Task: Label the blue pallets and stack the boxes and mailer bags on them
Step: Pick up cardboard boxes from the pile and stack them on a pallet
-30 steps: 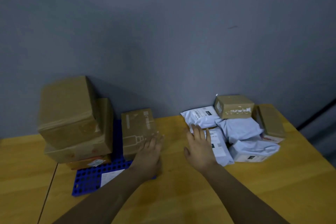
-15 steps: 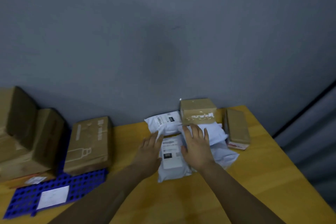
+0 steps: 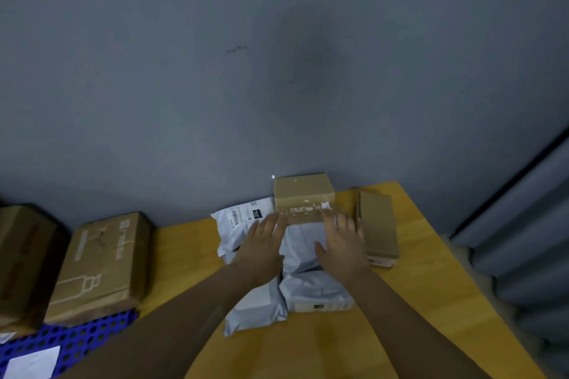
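Note:
Both my hands reach out over a heap of white mailer bags [image 3: 303, 248] on the wooden table [image 3: 425, 292]. My left hand [image 3: 261, 244] and my right hand [image 3: 340, 241] have straight fingers whose tips come up to the front of a small brown box [image 3: 303, 194] at the wall. They hold nothing. A flat brown box [image 3: 377, 224] lies just right of my right hand. At the lower left a blue pallet [image 3: 83, 337] carries a white label [image 3: 30, 363] and brown boxes, among them a printed box [image 3: 103, 264].
A grey wall rises right behind the table. The table's right edge runs diagonally, and a grey ribbed surface [image 3: 529, 240] lies beyond it. More mailer bags [image 3: 314, 291] lie under my forearms. A taller stack of boxes [image 3: 21, 258] stands at the far left.
Both hands moved from the pallet area to the right and forward over the mailer bags, up to the small brown box. My view swung right, so the pallet slid to the left edge.

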